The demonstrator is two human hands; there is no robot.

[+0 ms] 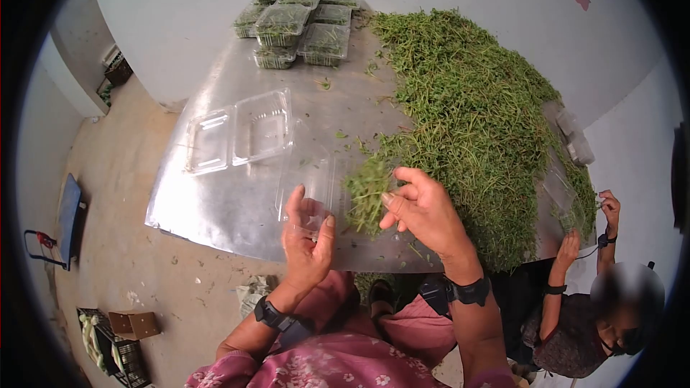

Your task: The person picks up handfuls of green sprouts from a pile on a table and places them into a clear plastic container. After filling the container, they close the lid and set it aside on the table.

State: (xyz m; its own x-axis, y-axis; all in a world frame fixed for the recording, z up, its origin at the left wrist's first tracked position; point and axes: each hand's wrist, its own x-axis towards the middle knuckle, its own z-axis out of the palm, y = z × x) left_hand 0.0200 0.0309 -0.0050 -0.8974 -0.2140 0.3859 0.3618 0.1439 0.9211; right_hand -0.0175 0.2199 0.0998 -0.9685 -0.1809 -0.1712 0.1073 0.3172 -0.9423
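My left hand (307, 248) grips the near edge of an open clear plastic clamshell box (305, 172), its fingers and thumb curled at the rim. Between the fingers of my right hand (429, 212) is a small bunch of green leafy stems (368, 192), slightly blurred, held over the right part of that box. Just beyond, another open clamshell box (262, 129) lies on the metal table (208, 205). To the right spreads a large heap of the same cut greens (467, 122).
Filled clamshell boxes (282, 25) are stacked at the table's back. At the right, a co-worker's hands (570, 244) are by the heap, near clear boxes (575, 140). A blue trolley (70, 219), a cardboard box (134, 325) and a black crate (129, 366) stand on the floor at left.
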